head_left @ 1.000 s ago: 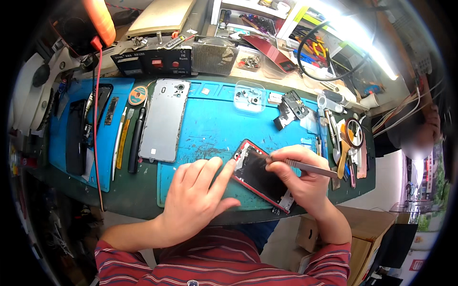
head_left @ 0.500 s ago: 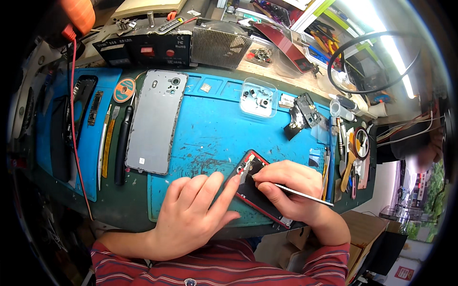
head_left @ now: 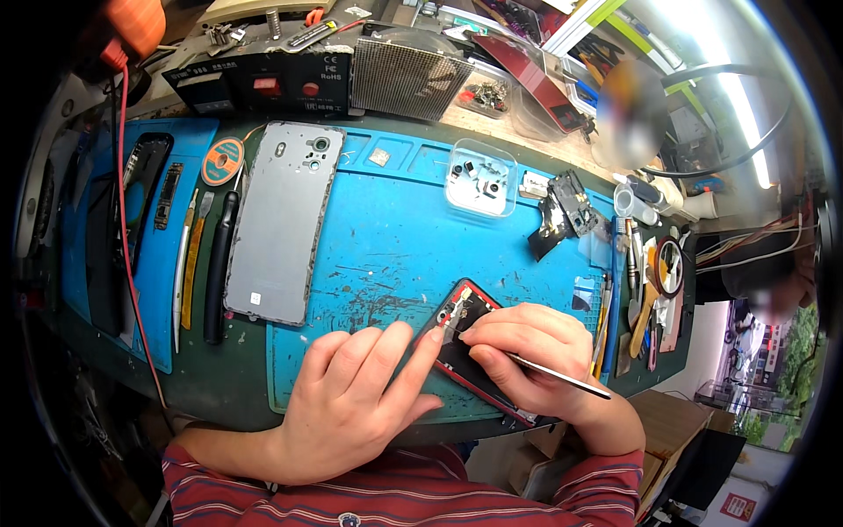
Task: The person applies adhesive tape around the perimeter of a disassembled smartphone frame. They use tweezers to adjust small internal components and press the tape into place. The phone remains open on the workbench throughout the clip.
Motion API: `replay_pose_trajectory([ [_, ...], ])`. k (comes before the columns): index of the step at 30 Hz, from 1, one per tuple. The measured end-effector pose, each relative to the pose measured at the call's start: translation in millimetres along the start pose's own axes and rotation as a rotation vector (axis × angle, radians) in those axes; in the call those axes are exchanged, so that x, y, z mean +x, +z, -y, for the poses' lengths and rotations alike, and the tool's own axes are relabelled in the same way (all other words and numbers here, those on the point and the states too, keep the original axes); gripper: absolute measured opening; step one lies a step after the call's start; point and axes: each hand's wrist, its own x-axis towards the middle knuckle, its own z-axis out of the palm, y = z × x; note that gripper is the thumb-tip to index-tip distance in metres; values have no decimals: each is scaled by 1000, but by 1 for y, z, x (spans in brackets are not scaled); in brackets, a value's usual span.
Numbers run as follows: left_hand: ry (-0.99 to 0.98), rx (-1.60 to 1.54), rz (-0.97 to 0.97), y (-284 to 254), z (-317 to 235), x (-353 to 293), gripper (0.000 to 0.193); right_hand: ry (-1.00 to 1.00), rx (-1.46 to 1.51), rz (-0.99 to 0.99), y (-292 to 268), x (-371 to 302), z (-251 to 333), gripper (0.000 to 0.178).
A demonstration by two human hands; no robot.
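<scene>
An opened phone frame, dark inside with a red edge, lies tilted near the front of the blue mat. My left hand is open over its left side. The index fingertip presses by the small parts at the frame's upper end, and the other fingers are apart. My right hand pinches a thin white-and-dark stick-like tool like a pen. Its tip points into the frame beside my left index finger, and the exact contact is too small to make out. My right hand covers part of the frame.
A grey phone back cover lies on the left of the blue mat. Farther back stands a clear box of small parts, with black phone parts to its right. Several tools flank the mat, including a black-handled one.
The whole view has shifted slightly. My hands stay at the phone frame, the left index fingertip still on its upper end and the tool still in my right hand.
</scene>
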Motion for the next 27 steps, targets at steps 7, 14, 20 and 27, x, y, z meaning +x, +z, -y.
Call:
replay_pose_trajectory([
  [7,-9,22,3,-1,0,-1,64,-3,-2,-1,0,0,0,17],
  [14,-8,25,-6,0,0,-1,63,-25,-10,11,0,0,-1,19],
  [20,-1,-5,-2,0,0,0,63,25,-7,-10,2,-1,1,6],
  [27,-4,-10,-3,0,0,0,63,-22,-17,5,0,-2,-1,19],
])
